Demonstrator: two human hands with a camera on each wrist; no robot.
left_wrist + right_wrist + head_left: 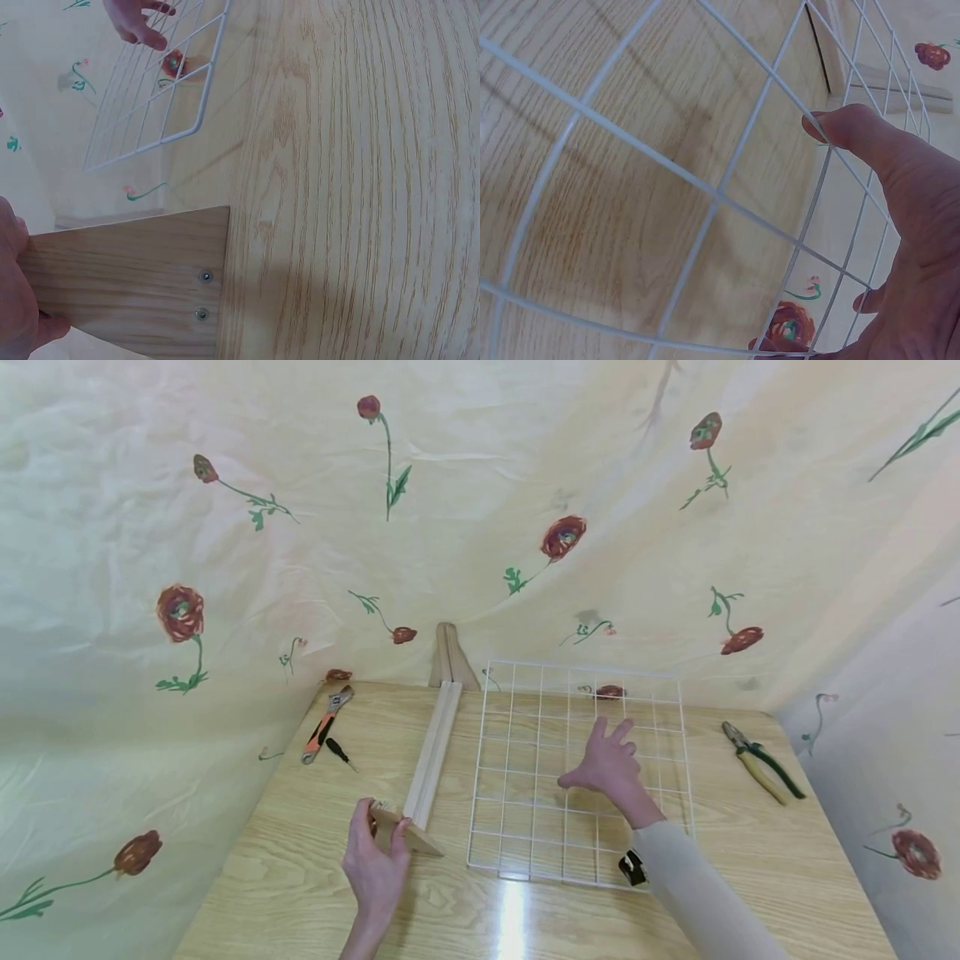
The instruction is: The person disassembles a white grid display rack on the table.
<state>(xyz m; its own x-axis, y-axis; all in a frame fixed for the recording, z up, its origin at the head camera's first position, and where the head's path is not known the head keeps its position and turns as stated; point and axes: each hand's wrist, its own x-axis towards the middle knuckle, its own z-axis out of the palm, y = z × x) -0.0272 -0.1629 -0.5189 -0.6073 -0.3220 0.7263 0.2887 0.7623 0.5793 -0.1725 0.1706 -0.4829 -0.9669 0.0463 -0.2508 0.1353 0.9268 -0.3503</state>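
Note:
My left hand (377,868) grips the near end board (422,837) of a wooden stand, thumb on one side and fingers on the other. Two screw heads (205,277) show on this board in the left wrist view. A long pale rail (433,756) joins it to a shaped far end board (462,670). Over the white wire grid (478,764), my right hand (611,768) spreads its fingers. The right wrist view has its thumb (855,131) and fingertips at the wires (718,195); whether they bear the grid's weight is unclear. The grid stands raised and tilted off the table.
An adjustable wrench (327,724) and a small black screwdriver (341,752) lie at the table's left. Pliers (761,762) with green and yellow handles lie at the right. A flowered cloth (480,527) hangs behind the wooden table (292,868).

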